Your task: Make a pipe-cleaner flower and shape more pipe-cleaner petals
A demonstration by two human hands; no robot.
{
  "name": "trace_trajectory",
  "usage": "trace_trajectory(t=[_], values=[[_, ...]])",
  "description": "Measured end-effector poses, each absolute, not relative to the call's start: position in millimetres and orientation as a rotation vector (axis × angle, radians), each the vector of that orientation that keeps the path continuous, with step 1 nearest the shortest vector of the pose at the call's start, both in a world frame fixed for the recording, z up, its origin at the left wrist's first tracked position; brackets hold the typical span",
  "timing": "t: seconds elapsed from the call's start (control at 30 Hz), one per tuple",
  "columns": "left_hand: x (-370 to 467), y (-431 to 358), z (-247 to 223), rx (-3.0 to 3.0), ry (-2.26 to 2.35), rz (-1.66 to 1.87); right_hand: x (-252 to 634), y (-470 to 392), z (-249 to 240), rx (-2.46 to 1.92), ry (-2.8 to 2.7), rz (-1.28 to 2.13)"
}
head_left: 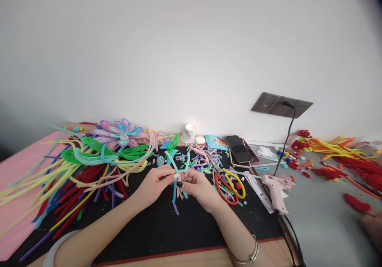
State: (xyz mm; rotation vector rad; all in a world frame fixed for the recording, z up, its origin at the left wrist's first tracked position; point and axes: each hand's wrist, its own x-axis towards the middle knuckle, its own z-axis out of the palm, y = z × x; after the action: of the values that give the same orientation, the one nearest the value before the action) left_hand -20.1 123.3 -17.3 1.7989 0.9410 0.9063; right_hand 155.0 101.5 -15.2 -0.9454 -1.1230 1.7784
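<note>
Both hands meet over the black mat (149, 235), pinching light blue-green pipe cleaners (170, 160) that cross between the fingertips. My left hand (156, 183) is closed on them from the left side. From the right, my right hand (199, 186) grips the same bundle, thumb and fingers pressed together. Two ends stick up in a V, while blue and purple ends hang below. A small dark shiny spot (179, 184) shows at the right thumb; I cannot tell whether it is a nail or a bead. The exact joining point is hidden by the fingers.
Loose pipe cleaners (98, 179) spread at left, beside a pipe-cleaner flower (123, 133). Behind the hands are cut scraps (197, 159), a paper cup (189, 133), scissors (229, 183) and a phone (238, 148). A corded glue gun (276, 191) lies right; another person's hand (373, 223) is at far right.
</note>
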Motion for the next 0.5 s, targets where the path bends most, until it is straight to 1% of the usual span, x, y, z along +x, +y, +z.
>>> trace_trajectory(t=[0.17, 0.33, 0.5], values=[[-20.2, 124.8, -17.8, 1.811, 0.947, 0.903, 156.9, 100.7, -13.2, -0.936, -1.041, 1.863], [-18.5, 123.0, -16.3, 1.815, 0.941, 0.873, 159.8, 101.5, -17.8, -0.873, -1.094, 1.979], [-18.0, 120.8, -13.8, 1.814, 0.933, 0.843, 159.5, 102.3, -19.9, -0.884, -1.142, 1.875]])
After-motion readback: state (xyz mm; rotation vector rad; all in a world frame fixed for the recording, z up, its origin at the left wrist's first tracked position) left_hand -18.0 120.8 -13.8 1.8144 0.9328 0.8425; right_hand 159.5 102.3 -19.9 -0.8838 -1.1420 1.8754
